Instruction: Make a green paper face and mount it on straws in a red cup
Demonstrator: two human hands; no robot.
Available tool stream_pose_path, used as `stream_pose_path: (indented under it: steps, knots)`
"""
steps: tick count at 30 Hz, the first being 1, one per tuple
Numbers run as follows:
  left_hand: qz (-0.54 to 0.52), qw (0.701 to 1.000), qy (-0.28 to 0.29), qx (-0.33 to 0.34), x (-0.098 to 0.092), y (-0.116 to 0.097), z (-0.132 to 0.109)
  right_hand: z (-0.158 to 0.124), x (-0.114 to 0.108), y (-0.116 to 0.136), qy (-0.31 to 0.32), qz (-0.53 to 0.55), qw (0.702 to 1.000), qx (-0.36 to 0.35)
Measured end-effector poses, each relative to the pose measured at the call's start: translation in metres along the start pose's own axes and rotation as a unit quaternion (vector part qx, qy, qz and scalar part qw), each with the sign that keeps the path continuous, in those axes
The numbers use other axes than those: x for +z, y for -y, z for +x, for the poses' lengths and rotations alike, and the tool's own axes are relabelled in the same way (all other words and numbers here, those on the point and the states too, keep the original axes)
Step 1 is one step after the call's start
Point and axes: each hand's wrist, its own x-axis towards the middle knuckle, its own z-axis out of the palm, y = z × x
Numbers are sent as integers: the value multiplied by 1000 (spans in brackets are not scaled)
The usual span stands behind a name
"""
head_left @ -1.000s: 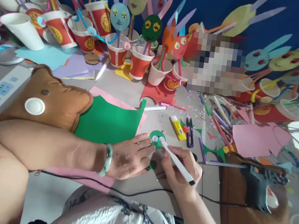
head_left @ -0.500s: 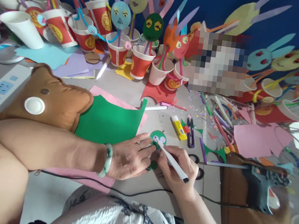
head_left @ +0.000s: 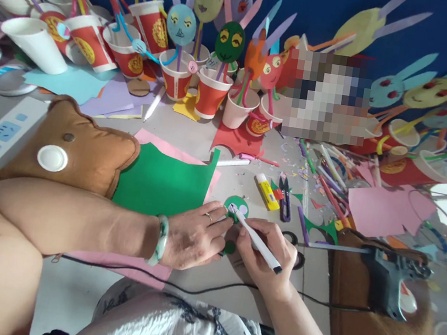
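Green paper disc [head_left: 238,200] lay flat on the bench [head_left: 318,280] before the person, bearing two pale circles [head_left: 243,210]. The left hand [head_left: 195,235] rested palm down, fingers slightly parted, its tips at the disc's edge, presumably to steady it. The right hand [head_left: 264,271] was closed around a white pen [head_left: 259,244], point angled onto the left circle, seemingly for fine control. Glue stick [head_left: 267,191] and snips [head_left: 284,198] lay beyond, clear of the pen.

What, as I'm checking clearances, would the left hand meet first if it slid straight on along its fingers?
Most likely the green disc bearing two pale circles: it lies right beside the left hand, perhaps already touching; depth is unclear. The right hand comes just beyond.
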Motion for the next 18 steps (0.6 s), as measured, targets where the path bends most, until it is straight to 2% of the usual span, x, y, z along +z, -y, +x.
stream_pose_path:
  steps: [18]
  knots:
    - [5, 1000, -14, 4, 0, 1, 1, -1, 3, -3, 7, 50, 999, -12]
